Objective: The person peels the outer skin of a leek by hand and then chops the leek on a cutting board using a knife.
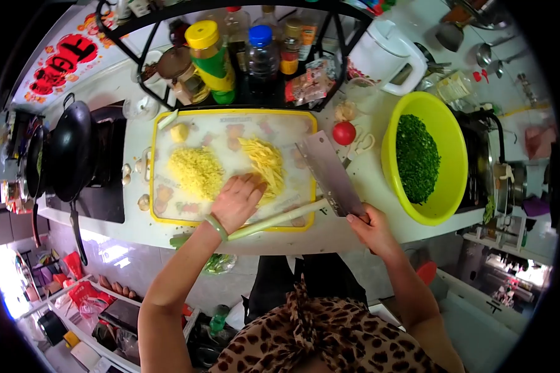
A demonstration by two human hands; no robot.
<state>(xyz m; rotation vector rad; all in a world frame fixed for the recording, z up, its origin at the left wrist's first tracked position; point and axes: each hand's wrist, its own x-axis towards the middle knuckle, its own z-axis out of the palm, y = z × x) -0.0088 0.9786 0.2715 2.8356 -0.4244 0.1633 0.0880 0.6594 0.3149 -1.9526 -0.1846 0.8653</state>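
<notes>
My right hand [373, 230] is wrapped round the handle of a cleaver [333, 174], whose broad blade slants over the right edge of the cutting board [224, 118]. My left hand [239, 196] lies on the board, its fingers extended and touching the near side of a pile of thin yellow strips [264, 158], which look like ginger. To the left of that hand is a heap of finely chopped yellow bits [196, 171]. A small yellow chunk [179, 132] sits near the board's upper left corner. A long green onion [280, 219] lies across the board's front edge, passing by my left wrist.
A yellow-green basin [392, 161] of chopped greens [417, 158] stands at right. Near it are a tomato [344, 133] and scissors [362, 144]. Behind the board is a black rack [261, 99] of bottles. At left, a wok [73, 149] is on the stove.
</notes>
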